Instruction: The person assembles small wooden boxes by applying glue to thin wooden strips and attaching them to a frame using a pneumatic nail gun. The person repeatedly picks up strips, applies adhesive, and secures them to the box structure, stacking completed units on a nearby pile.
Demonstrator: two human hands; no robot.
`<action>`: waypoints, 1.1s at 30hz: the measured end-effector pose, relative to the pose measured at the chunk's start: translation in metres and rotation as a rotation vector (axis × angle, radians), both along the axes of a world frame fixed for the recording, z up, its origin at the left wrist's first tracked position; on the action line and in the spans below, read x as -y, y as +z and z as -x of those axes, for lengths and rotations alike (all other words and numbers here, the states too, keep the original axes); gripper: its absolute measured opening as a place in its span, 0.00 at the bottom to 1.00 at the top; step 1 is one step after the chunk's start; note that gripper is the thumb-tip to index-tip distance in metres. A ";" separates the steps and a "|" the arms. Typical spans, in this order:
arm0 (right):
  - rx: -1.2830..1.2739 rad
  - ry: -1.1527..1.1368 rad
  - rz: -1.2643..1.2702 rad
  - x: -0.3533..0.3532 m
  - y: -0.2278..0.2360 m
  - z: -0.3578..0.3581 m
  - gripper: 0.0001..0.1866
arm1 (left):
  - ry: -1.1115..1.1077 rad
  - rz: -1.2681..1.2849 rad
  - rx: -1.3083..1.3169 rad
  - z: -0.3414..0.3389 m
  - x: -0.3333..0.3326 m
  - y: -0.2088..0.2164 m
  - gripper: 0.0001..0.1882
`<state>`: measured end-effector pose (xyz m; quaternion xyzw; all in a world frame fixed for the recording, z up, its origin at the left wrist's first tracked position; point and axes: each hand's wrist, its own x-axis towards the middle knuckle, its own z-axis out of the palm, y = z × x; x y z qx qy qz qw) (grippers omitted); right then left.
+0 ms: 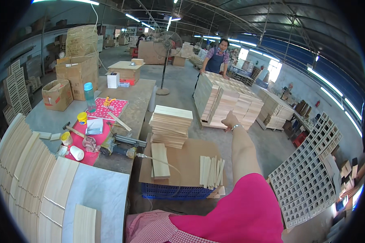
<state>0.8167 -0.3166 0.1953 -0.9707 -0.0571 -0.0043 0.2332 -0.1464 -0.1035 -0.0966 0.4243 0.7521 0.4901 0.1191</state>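
Note:
My right hand (231, 120) reaches forward on a stretched arm in a pink sleeve, a bracelet at the wrist. One finger points out and nothing is held. Behind the hand in the picture stands a large stack of pale wooden boxes (227, 99), and contact cannot be told. At the stack's far side a person in a blue apron (215, 62) rests hands on it. Below my arm, thin wood strips (211, 172) and piled wooden boards (172, 125) lie on a cardboard sheet (182, 162) over a blue crate (170, 192). My left hand is out of view.
On the left workbench (140, 91) are a pneumatic nailer (119, 146) with a hose, a hammer (75, 131), a blue bottle (89, 97) and yellow tubs (82, 118). Wooden panels (24, 170) line the near left. A fan (163, 69) stands behind; wooden grids (302, 178) lean at right.

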 end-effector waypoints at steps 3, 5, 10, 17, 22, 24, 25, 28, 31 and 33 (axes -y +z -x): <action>-0.002 0.009 0.050 0.000 0.007 -0.002 0.49 | 0.005 0.012 0.003 0.006 0.003 -0.005 0.17; 0.008 0.017 0.045 -0.002 0.006 -0.003 0.49 | 0.009 0.018 0.000 0.012 0.006 -0.012 0.17; -0.012 0.037 0.046 -0.005 0.001 0.005 0.46 | 0.005 0.037 -0.027 0.011 0.004 -0.016 0.17; -0.007 0.104 0.111 -0.025 -0.002 0.006 0.42 | -0.014 0.097 -0.186 0.004 0.008 0.018 0.17; -0.013 0.143 0.118 -0.040 0.044 -0.007 0.40 | -0.020 0.086 -0.185 -0.007 0.003 0.018 0.17; -0.021 0.128 0.080 -0.043 0.043 -0.016 0.39 | -0.023 0.090 -0.217 -0.004 -0.002 0.017 0.17; -0.010 0.128 0.086 -0.052 0.043 -0.006 0.34 | -0.014 0.091 -0.233 -0.003 0.000 0.019 0.17; 0.037 0.107 0.101 -0.059 0.044 0.003 0.27 | -0.008 0.094 -0.252 -0.004 -0.002 0.021 0.17; 0.050 0.092 0.107 -0.054 0.033 -0.002 0.31 | -0.008 0.092 -0.264 -0.006 -0.005 0.023 0.17; 0.031 0.098 0.121 -0.054 0.033 0.002 0.33 | -0.009 0.088 -0.274 -0.007 -0.007 0.025 0.17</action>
